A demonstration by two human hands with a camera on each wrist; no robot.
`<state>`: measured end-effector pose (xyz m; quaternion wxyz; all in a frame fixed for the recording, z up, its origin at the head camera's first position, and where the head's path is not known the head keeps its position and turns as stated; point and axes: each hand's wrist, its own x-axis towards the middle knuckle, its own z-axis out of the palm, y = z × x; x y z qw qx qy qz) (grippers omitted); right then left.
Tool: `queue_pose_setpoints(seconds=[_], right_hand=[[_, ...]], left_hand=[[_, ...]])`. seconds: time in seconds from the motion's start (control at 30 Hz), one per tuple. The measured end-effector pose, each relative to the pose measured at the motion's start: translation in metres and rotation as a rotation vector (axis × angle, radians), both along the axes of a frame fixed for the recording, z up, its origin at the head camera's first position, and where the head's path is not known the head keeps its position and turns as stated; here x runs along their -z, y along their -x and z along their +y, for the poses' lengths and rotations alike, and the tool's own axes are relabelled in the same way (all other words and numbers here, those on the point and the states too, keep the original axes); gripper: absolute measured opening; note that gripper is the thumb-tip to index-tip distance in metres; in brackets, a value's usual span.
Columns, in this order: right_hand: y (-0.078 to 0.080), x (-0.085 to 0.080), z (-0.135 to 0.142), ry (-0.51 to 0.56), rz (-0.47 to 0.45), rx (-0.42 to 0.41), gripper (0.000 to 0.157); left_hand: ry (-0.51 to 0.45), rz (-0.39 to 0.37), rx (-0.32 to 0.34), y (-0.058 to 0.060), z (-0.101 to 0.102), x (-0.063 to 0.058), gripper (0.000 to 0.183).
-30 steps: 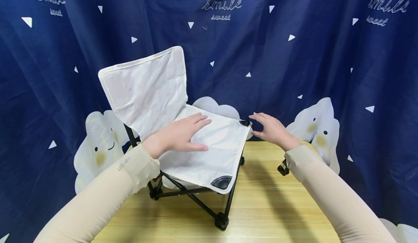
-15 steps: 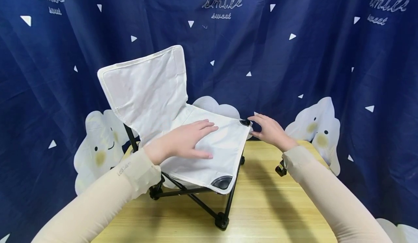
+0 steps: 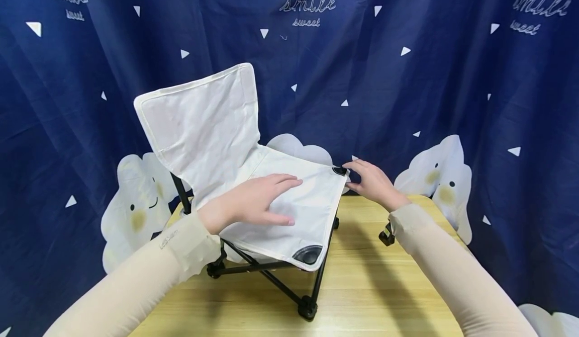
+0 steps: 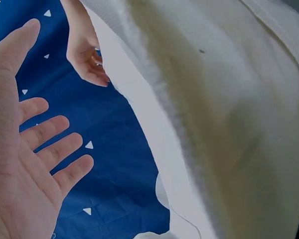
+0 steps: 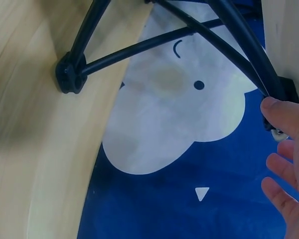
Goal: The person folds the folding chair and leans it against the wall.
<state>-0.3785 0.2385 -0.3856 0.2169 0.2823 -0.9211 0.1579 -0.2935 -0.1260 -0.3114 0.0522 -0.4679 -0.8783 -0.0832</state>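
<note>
A small folding camping chair with white cloth and a black tube frame stands on the wooden table, backrest to the left. My left hand hovers over the seat, fingers extended and holding nothing. In the left wrist view the palm of the left hand faces the camera beside the white cloth. At the seat's far right corner, my right hand pinches the black corner patch. The right wrist view has the thumb of the right hand against the black frame joint; the index finger is hidden there.
The wooden table carries the chair's black feet. Close behind hangs a dark blue curtain with clouds and triangles. A small black piece shows beside the right sleeve, partly hidden.
My left hand has shifted slightly right over the seat. The right hand has moved a little left onto the corner and taken hold of it. The chair stands where it was.
</note>
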Motion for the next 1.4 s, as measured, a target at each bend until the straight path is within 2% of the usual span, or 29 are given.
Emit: queue_pose_setpoints(seconds=[0.2,0.6,1.17,1.4], right_hand=[[0.003,0.006,0.000,0.011,-0.001,0.000,0.052],[0.005,0.008,-0.004,0.038,0.067,-0.029,0.046],[0.006,0.006,-0.006,0.093,0.031,-0.043,0.042],[0.005,0.009,-0.006,0.110,0.000,-0.029,0.042]], left_hand=[[-0.016,-0.007,0.012,-0.003,-0.001,0.003,0.090],[0.002,-0.001,0.036,-0.013,0.001,0.005,0.087],[-0.018,0.016,0.091,-0.024,0.006,0.010,0.083],[-0.045,-0.005,0.118,-0.028,0.010,0.013,0.077]])
